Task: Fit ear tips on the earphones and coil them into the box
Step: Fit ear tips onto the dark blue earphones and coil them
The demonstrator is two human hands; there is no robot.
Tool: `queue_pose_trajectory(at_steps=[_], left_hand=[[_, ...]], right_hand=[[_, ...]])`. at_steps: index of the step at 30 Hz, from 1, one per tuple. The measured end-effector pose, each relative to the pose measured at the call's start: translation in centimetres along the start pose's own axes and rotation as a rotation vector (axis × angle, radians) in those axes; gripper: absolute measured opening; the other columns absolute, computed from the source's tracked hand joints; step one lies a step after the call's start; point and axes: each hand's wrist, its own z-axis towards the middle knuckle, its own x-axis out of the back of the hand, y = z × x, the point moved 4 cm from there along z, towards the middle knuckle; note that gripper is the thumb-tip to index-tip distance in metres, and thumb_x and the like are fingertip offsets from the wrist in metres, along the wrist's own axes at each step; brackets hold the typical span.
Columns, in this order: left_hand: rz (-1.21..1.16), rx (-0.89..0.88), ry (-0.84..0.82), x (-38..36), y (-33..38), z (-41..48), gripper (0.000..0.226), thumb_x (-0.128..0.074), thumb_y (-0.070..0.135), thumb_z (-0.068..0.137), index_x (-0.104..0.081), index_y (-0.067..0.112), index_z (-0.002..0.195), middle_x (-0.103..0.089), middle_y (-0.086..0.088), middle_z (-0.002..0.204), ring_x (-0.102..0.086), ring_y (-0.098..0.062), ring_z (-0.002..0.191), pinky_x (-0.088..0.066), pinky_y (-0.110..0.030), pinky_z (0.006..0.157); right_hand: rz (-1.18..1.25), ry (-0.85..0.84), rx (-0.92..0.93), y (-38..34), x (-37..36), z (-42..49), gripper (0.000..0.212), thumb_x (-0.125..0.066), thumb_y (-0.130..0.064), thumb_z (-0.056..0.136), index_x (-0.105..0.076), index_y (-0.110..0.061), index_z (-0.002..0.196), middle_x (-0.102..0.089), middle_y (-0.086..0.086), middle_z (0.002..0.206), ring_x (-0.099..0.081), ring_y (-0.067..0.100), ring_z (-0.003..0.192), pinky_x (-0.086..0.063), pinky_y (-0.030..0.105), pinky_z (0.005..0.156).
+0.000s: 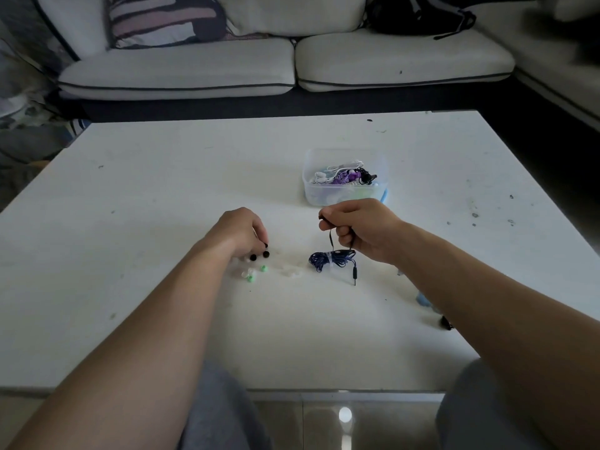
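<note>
1. The left hand had its fingers curled down, apparently pinching a black ear tip against the table.
2. The right hand was closed round the thin cords of the dark-blue earphones, whose coiled bundle lay on the table, near the box.
3. The tiny tip could have slipped from so fine a pinch and rolled among the green tips.
4. Pulling the cords upward might have loosened the bundle.

One wide-angle head-worn camera looks forward and down, close over the left hand and right hand, across the scuffed white tabletop toward the pale cushioned sofa.
</note>
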Motion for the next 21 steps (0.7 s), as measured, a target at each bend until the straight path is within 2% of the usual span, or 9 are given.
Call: queue_pose_trajectory(at_steps=[3,5,7,10,12,14,17,21], left_hand=[[-0.043,0.038,0.049,0.6,0.0,-0.1,0.015,-0.068,0.008,0.073,-0.075,0.022,0.073,-0.073,0.002,0.079,-0.071,-0.019,0.074,-0.057,-0.028,0.057],[-0.069,0.047,0.08,1.0,0.0,-0.1,0.013,-0.07,0.009,0.074,-0.075,0.021,0.072,-0.072,0.003,0.082,-0.068,-0.017,0.08,-0.053,-0.025,0.059],[-0.09,0.049,0.097,1.1,0.0,-0.1,0.012,-0.071,0.009,0.073,-0.076,0.02,0.071,-0.072,0.003,0.08,-0.067,-0.015,0.078,-0.047,-0.021,0.057],[-0.145,0.036,0.1,1.1,0.1,0.0,0.013,-0.074,0.006,0.071,-0.075,0.018,0.071,-0.073,0.001,0.071,-0.064,-0.014,0.063,-0.045,-0.019,0.056],[-0.261,0.009,0.093,1.0,0.3,0.0,0.014,-0.078,0.006,0.071,-0.075,0.018,0.076,-0.074,-0.004,0.074,-0.065,-0.014,0.06,-0.053,-0.022,0.062],[-0.45,-0.032,0.032,0.9,0.8,-0.2,0.017,-0.08,0.008,0.073,-0.076,0.019,0.085,-0.075,-0.004,0.079,-0.067,-0.014,0.064,-0.058,-0.026,0.071],[-0.622,-0.116,-0.067,0.5,2.3,-0.9,0.018,-0.08,0.007,0.078,-0.078,0.018,0.092,-0.073,0.002,0.08,-0.067,-0.007,0.069,-0.053,-0.018,0.069],[-0.873,-0.119,-0.13,0.0,3.8,-1.7,0.022,-0.076,-0.006,0.078,-0.075,0.009,0.094,-0.073,-0.003,0.089,-0.07,-0.009,0.082,-0.054,-0.017,0.075]], right_hand=[[0.033,0.003,0.006,0.0,0.1,0.1,0.01,-0.065,-0.009,0.095,-0.068,0.0,0.093,-0.068,0.009,0.077,-0.053,0.007,0.053,-0.048,0.016,0.052],[0.053,-0.009,0.006,0.0,0.0,0.1,0.01,-0.065,-0.008,0.095,-0.068,0.001,0.093,-0.067,0.01,0.078,-0.058,0.008,0.054,-0.05,0.016,0.053],[0.073,-0.017,-0.003,0.0,0.0,0.1,0.009,-0.064,-0.007,0.095,-0.068,0.001,0.094,-0.068,0.011,0.079,-0.06,0.009,0.054,-0.053,0.017,0.055],[0.077,-0.015,-0.012,0.0,0.0,-0.1,0.006,-0.064,-0.005,0.095,-0.068,-0.001,0.094,-0.069,0.013,0.079,-0.061,0.009,0.053,-0.057,0.018,0.059],[0.076,-0.012,-0.01,0.0,-0.1,-0.2,0.005,-0.065,-0.004,0.094,-0.068,-0.001,0.093,-0.069,0.013,0.079,-0.062,0.01,0.053,-0.058,0.018,0.061],[0.078,-0.013,-0.008,-0.1,-0.1,-0.3,0.005,-0.065,-0.005,0.094,-0.067,0.0,0.093,-0.07,0.014,0.079,-0.063,0.01,0.054,-0.058,0.018,0.061],[0.082,-0.014,0.001,-0.2,-0.3,-0.4,0.006,-0.065,-0.005,0.094,-0.067,0.001,0.093,-0.071,0.015,0.08,-0.065,0.011,0.056,-0.057,0.018,0.06],[0.097,-0.028,0.015,-0.4,-0.6,-0.7,0.008,-0.063,-0.003,0.094,-0.068,0.001,0.089,-0.072,0.015,0.079,-0.069,0.015,0.065,-0.057,0.018,0.061]])
